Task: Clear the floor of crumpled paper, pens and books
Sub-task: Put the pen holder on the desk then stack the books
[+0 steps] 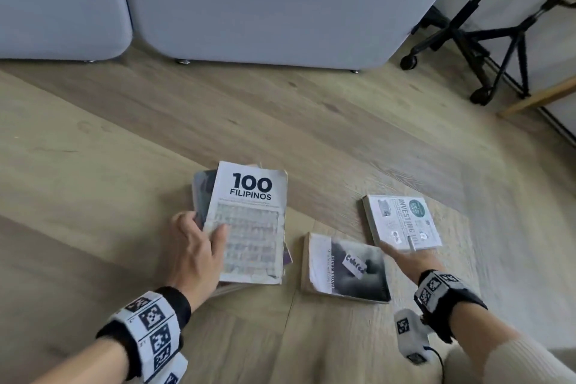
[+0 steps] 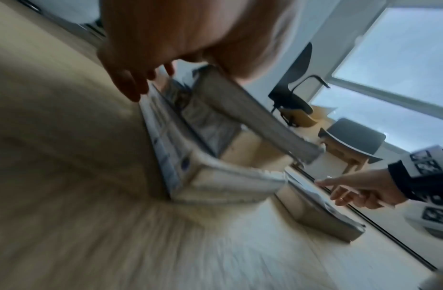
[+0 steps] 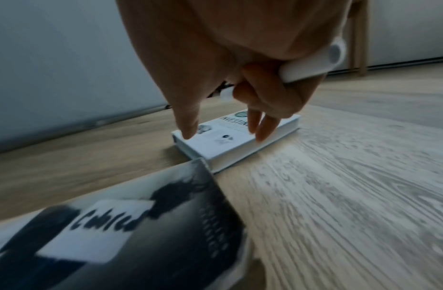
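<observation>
The floor [image 1: 280, 121] is pale wood-grain plank with a matt finish, its grain plain in the right wrist view. The "100 Filipinos" book [image 1: 249, 221] has a worn paper cover with frayed, rough edges. The dark book [image 1: 346, 268] carries a white paper label. The "Investing" book [image 1: 402, 221] looks smooth and slightly glossy. The pen [image 3: 312, 64] is smooth white plastic. The far sofa [image 1: 265, 0] is matt grey cloth on small metal feet.
</observation>
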A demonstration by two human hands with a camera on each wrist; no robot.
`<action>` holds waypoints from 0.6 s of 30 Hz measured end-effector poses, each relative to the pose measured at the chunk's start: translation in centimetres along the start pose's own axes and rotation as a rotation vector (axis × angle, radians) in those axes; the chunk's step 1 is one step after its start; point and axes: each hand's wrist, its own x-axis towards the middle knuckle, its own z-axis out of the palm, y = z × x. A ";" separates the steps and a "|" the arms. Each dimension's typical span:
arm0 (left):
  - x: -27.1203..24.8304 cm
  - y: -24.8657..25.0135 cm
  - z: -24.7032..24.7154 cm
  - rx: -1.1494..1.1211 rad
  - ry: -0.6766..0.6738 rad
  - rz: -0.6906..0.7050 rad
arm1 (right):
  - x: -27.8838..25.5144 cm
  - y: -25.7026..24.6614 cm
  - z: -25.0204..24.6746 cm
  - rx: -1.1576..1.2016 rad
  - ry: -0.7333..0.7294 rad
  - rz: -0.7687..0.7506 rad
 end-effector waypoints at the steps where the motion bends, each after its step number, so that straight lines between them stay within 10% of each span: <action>1: -0.2 0.3 0.4 -0.069 -0.016 -0.063 | -0.3 0.0 0.6 0.051 -0.098 0.016; 13: 0.0 0.3 2.0 -0.012 0.005 -0.128 | -1.0 0.0 0.6 0.222 -0.284 0.081; 18: 0.2 -0.8 2.1 0.088 0.030 -0.091 | 2.8 0.0 -1.2 0.387 0.007 0.178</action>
